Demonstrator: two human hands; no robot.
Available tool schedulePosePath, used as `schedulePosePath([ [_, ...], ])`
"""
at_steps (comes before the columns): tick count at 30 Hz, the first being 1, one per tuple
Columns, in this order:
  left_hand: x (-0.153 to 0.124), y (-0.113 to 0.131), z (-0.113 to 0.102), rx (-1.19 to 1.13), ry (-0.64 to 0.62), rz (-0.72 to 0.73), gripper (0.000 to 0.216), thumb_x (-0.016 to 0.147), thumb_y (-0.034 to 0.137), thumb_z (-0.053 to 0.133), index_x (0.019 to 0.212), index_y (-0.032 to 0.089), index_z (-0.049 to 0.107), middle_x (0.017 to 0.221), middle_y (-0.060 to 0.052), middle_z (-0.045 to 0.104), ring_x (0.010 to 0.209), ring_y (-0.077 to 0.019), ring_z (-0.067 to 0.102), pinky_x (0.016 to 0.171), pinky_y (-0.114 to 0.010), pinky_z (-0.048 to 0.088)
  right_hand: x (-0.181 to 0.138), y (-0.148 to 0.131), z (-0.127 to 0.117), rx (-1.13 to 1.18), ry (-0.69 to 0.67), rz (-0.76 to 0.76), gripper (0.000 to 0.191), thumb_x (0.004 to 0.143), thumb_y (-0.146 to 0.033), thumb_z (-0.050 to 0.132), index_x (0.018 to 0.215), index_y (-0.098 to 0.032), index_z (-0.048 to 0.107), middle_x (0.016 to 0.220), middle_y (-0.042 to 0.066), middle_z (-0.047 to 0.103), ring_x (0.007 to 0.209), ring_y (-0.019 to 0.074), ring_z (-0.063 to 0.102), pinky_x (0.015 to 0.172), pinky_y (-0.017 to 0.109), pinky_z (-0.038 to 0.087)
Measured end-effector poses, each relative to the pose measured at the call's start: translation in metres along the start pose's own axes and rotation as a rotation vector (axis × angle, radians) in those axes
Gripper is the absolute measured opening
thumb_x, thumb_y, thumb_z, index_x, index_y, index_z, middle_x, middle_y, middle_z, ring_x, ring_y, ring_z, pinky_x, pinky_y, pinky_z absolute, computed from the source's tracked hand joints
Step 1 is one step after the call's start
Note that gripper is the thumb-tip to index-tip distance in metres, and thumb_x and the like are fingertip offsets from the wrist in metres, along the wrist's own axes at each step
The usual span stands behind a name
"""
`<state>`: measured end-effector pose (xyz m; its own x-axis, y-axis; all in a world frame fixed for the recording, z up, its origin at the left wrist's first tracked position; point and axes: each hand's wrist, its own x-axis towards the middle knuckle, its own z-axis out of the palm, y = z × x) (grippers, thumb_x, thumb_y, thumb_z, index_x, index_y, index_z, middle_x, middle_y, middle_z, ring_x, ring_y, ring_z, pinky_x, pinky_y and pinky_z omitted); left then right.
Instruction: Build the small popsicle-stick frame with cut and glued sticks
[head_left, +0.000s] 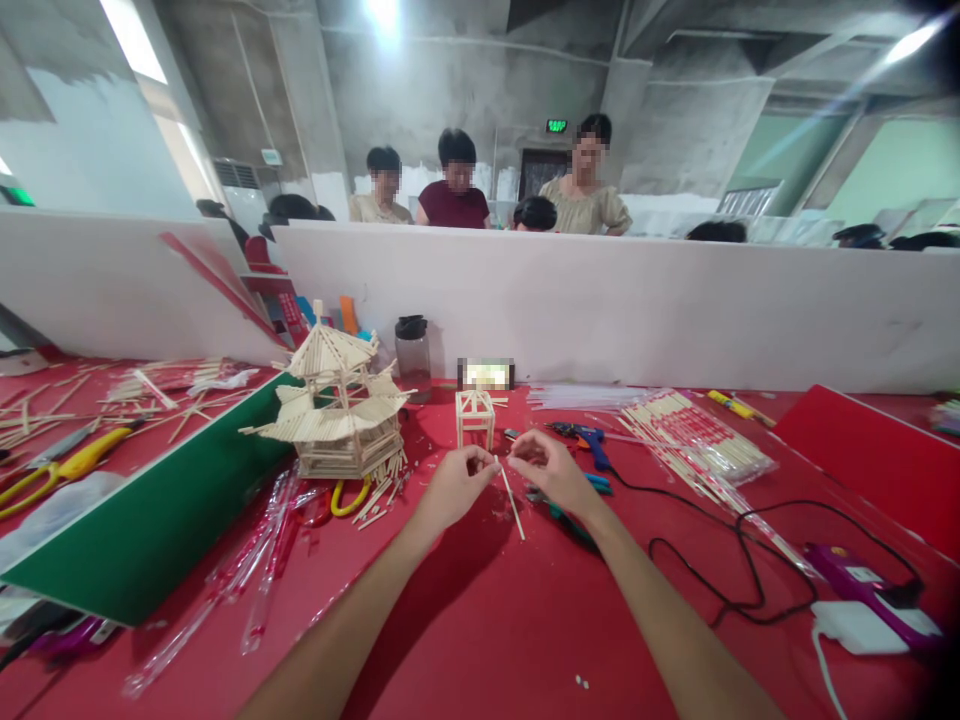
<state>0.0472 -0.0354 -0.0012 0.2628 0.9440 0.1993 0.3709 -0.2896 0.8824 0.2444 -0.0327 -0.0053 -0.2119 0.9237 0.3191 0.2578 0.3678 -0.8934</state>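
My left hand is closed, thumb and finger pinched at the upper end of a thin wooden stick. The stick slants down towards me over the red table. Just right of it, my right hand has its fingers curled in a pinch; whatever is between those fingertips is too small to make out. A small square frame of sticks stands upright just beyond both hands. To the left rises a larger stick pagoda with tiered roofs. Pliers lie partly hidden under my right forearm.
A blue glue gun and bundled sticks in plastic lie at right, with a black cable looping nearby. A green board leans at left beside plastic wrappers. Behind stand a bottle and a white partition; people are beyond.
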Motion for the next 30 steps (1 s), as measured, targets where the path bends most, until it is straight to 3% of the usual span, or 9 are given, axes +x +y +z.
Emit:
schedulePosePath([
  [6,-0.008,0.005,-0.001,0.343,0.059,0.073,0.015,0.085,0.03,0.057,0.085,0.018,0.066,0.077,-0.002,0.066,0.067,-0.0145,0.055,0.063,-0.025,0.037,-0.001,0.003,0.01,0.022,-0.037,0.037,0.021,0.082,-0.038,0.066,0.088,-0.017,0.066,0.086,0.005,0.07,0.082,0.019,0.065,0.077,0.03,0.049],
  [11,-0.01,0.004,0.001,0.479,0.073,0.114,0.013,0.087,0.027,0.056,0.089,0.019,0.066,0.085,-0.005,0.068,0.076,-0.0173,0.06,0.069,-0.027,0.04,-0.002,0.0,0.013,-0.049,-0.084,0.029,0.022,0.085,-0.038,0.064,0.086,-0.017,0.072,0.084,0.005,0.072,0.078,0.0189,0.065,0.073,0.028,0.048],
  [30,-0.009,0.009,-0.002,0.383,0.079,0.076,0.019,0.085,0.038,0.061,0.085,0.019,0.064,0.083,-0.004,0.068,0.073,-0.0169,0.059,0.065,-0.027,0.037,-0.003,0.0,0.013,0.05,-0.099,0.054,0.023,0.086,-0.036,0.061,0.081,-0.016,0.07,0.079,0.003,0.069,0.074,0.0168,0.06,0.073,0.028,0.045],
])
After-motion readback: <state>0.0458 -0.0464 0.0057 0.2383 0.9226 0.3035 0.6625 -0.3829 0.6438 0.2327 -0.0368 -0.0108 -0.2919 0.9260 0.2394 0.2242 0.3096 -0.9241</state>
